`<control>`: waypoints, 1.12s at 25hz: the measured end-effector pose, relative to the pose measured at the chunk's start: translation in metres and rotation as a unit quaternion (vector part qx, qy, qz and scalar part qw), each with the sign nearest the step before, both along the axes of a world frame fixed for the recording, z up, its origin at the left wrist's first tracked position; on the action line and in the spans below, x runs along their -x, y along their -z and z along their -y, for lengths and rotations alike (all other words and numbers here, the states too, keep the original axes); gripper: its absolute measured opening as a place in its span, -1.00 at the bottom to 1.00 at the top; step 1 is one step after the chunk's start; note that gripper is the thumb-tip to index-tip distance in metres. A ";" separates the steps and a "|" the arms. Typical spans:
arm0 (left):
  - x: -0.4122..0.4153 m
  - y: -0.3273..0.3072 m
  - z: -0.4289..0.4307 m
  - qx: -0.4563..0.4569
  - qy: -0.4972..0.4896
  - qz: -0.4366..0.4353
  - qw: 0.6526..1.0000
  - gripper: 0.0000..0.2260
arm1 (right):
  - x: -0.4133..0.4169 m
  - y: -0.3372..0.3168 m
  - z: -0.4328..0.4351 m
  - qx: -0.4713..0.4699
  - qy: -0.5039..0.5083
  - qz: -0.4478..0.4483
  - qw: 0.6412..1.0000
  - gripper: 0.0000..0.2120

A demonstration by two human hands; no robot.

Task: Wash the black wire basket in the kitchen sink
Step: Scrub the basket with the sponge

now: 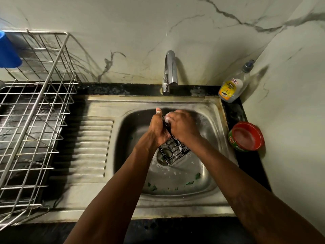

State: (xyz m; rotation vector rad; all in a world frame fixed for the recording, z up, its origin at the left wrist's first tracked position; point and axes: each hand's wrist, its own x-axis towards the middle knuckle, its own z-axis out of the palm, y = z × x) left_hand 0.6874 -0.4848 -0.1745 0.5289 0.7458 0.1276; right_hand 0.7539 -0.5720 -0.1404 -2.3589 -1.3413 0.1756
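A: Arms, entry one?

B: Both forearms reach forward from the near edge of the worktop and meet over the bowl of the sink, wrists close together below the tap.

A: Left hand?

B: The left hand is clamped on the left side of the black wire basket. The fingers are wrapped round it and the thumb points up and away.

A: Right hand?

B: The right hand is curled over the basket's upper end, knuckles up. There is white foam where the two hands meet. I cannot tell whether a scrubber sits under the fingers.

A: Position of the basket?

B: It is held tilted inside the bowl, with its lower end above the drain. I cannot tell whether it touches the bottom.

A: Surroundings?

B: Green scraps lie on the bowl floor. A soap bottle and a red tub stand on the right, and a wire dish rack on the left.
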 end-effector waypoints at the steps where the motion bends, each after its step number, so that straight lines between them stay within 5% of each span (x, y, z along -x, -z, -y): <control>1: -0.001 0.000 -0.001 0.004 0.002 -0.001 1.000 -0.22 | 0.004 0.003 0.003 -0.021 -0.018 -0.011 1.000 -0.86; 6: -0.004 0.004 -0.006 0.039 0.002 0.033 0.999 -0.20 | -0.024 0.009 0.000 -0.052 0.115 -0.045 0.991 -0.83; 10: -0.003 0.005 -0.014 0.024 0.020 -0.003 1.000 -0.20 | -0.002 0.013 0.008 -0.090 -0.055 -0.032 0.994 -0.84; 17: 0.006 0.008 -0.004 -0.038 0.027 -0.045 0.998 -0.25 | 0.014 0.026 0.042 -0.113 -0.206 0.012 0.972 -0.84; 21: 0.014 0.011 -0.019 -0.023 0.013 -0.022 0.999 -0.22 | 0.012 0.029 0.008 -0.097 -0.132 0.026 0.986 -0.77; 25: 0.018 0.000 -0.020 -0.018 -0.044 -0.025 0.999 -0.25 | 0.016 0.035 0.042 -0.120 -0.198 0.029 0.972 -0.80; 28: 0.018 0.004 -0.018 -0.055 -0.095 -0.050 0.993 -0.23 | 0.002 0.036 0.060 -0.146 -0.066 0.045 0.986 -0.78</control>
